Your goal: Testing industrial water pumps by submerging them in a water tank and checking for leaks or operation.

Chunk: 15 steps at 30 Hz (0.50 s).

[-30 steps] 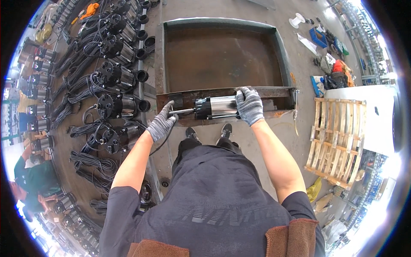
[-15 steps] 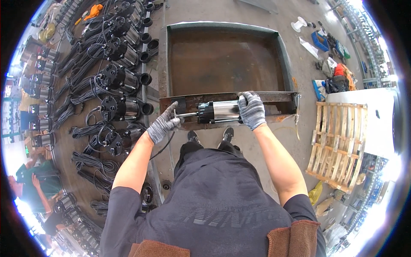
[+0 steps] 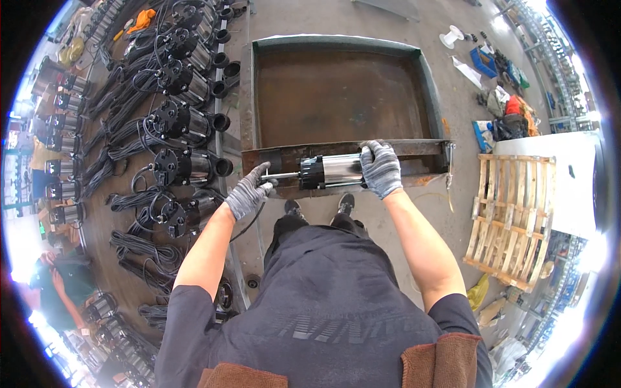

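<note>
A pump motor with a silver cylinder and black end [image 3: 333, 170] lies on its side across the near ledge of a metal trough. Wearing a striped grey glove, my right hand [image 3: 381, 169] is wrapped round its right end. My left hand [image 3: 248, 192], gloved alike, is closed on what looks like a T-handled wrench [image 3: 283, 175]. The steel rod of that tool runs level into the motor's black left end. A dark cable [image 3: 248, 224] hangs below my left hand.
The rusty trough [image 3: 343, 97] stands ahead of me. Several similar pumps [image 3: 184, 123] with coiled black cables line the left side. To the right are a wooden pallet [image 3: 511, 220] and a blue crate [image 3: 483, 62]. A person in green [image 3: 65, 284] is at the far left.
My left hand has turned slightly about the wrench handle, its fingers shifting. The motor has moved very slightly, and my right hand keeps its hold. The person at far left has moved lower.
</note>
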Each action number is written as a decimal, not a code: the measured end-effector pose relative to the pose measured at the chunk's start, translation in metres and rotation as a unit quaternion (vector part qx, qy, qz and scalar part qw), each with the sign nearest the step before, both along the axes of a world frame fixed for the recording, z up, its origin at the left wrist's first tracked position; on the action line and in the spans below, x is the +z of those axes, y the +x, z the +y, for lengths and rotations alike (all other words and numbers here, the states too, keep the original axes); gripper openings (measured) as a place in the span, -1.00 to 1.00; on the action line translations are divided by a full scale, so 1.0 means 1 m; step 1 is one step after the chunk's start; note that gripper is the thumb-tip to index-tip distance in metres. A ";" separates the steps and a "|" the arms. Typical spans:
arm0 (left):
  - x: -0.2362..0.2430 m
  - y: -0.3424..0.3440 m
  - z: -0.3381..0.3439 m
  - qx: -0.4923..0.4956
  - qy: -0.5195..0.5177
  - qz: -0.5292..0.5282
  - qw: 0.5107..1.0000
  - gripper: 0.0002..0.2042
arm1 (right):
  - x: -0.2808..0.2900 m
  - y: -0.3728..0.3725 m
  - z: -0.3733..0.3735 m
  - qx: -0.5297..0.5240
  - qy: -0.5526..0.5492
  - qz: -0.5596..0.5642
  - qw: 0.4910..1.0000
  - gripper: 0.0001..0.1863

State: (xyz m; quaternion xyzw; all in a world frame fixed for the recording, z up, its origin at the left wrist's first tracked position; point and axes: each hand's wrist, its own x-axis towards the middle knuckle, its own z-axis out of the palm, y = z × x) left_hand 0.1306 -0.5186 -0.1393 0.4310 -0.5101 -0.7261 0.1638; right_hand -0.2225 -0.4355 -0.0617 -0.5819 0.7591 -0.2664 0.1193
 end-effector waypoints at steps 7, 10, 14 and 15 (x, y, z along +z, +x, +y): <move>0.006 -0.018 -0.004 -0.115 -0.452 -0.378 0.800 -0.84 | -0.009 -0.004 0.001 -0.002 -0.016 0.009 1.000 -0.78; 0.005 -0.021 -0.008 -0.155 -0.448 -0.453 0.755 -0.73 | -0.006 0.000 0.003 -0.006 -0.005 0.007 1.000 -0.78; 0.010 -0.011 -0.027 -0.073 0.023 -0.197 0.977 -0.64 | -0.003 0.000 0.002 -0.011 0.000 0.000 1.000 -0.77; 0.013 -0.009 -0.030 0.016 0.279 -0.059 0.958 -0.63 | -0.003 0.000 0.001 -0.013 -0.001 -0.001 1.000 -0.77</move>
